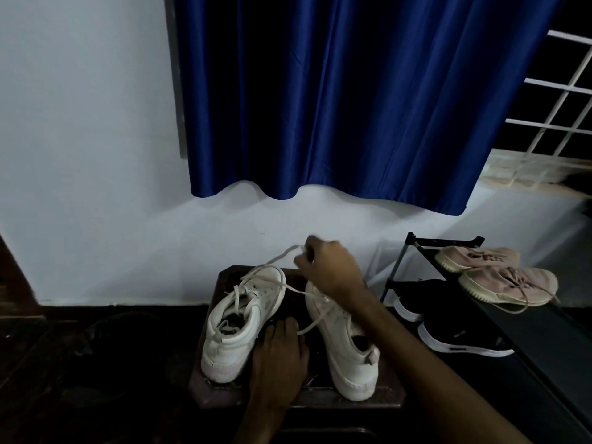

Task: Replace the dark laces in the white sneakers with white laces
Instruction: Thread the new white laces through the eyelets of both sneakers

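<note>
Left hand [279, 354] lies flat on the dark stool [320, 402], fingers straight and relaxed, holding nothing. It sits between the two white sneakers.

Left sneaker [243, 325] stands upright on the stool, toe away from the camera, with white lacing loose across its top. Right sneaker [344, 344] is beside it, leaning a little. One loose strand runs from it down to the left fingertips; can't tell whether it touches them.

Right hand [330, 271] is raised over the right sneaker's toe with fingers curled, pinching a white lace [282, 254] that trails down-left toward the left sneaker. The hand is motion-blurred, so the exact finger placement is unclear.

To the right is a black shoe rack [413, 243] with black shoes [448, 334] on the lower level and pink shoes [503, 280] on top.

Behind are a white wall [96, 187], a blue curtain [352, 107] and a white window grille [563, 104] at far right.
</note>
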### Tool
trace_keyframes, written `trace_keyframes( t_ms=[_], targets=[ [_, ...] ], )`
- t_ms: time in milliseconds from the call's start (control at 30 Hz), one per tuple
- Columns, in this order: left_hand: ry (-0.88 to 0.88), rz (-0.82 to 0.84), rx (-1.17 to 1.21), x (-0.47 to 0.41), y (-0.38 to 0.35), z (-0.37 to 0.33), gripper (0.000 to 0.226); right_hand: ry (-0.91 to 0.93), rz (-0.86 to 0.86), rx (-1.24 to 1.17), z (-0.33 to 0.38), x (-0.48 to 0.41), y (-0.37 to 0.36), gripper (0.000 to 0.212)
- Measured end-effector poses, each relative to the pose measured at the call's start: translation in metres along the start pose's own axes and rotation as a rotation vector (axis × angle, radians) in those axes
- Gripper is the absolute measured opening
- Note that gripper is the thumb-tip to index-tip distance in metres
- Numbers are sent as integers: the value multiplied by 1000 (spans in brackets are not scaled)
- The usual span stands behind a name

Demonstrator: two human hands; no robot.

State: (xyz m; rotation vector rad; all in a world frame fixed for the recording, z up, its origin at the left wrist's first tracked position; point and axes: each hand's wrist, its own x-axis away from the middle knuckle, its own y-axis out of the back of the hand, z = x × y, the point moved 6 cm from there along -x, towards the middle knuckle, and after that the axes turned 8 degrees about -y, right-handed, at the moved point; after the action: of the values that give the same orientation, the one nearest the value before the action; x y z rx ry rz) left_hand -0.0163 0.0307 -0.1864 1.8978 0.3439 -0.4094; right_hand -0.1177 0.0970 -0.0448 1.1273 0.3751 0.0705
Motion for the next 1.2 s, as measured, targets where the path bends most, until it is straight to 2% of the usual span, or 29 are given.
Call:
trace_keyframes(
  t_ms=[100,167,300,367,400,467,567,600,733,800,933,1067,1200],
  targets=[
    [-1,-70,66,0,4,0,27,-79,-58,-306,-4,-19,34,13],
    [-13,-149,124,-1,11,-2,27,-81,-30,-397,-4,-26,47,10],
    [-63,-448,293,-6,65,-18,11,60,106,-186,2,-25,56,2],
    [-82,-578,402,-25,101,-27,19,139,175,-135,3,-20,55,7],
    [-75,-591,448,-39,115,-28,22,170,189,-131,5,-17,55,8],
    [-34,-483,563,-74,124,-26,26,236,190,-133,9,-9,55,9],
    [66,-106,849,-111,105,-26,24,215,164,-149,6,-4,55,14],
    [100,-35,903,-114,97,-27,25,183,166,-164,3,-3,55,16],
    [207,38,1016,-109,76,-25,27,89,149,-185,-18,5,49,13],
    [216,52,994,-104,70,-26,28,49,144,-222,-30,13,45,11],
    [166,91,940,-96,60,-32,19,24,163,-288,-49,28,35,12],
    [93,210,992,-97,56,-38,12,9,116,-369,-63,40,33,17],
    [83,311,1035,-98,53,-44,20,-25,104,-395,-74,47,32,21]
  ],
)
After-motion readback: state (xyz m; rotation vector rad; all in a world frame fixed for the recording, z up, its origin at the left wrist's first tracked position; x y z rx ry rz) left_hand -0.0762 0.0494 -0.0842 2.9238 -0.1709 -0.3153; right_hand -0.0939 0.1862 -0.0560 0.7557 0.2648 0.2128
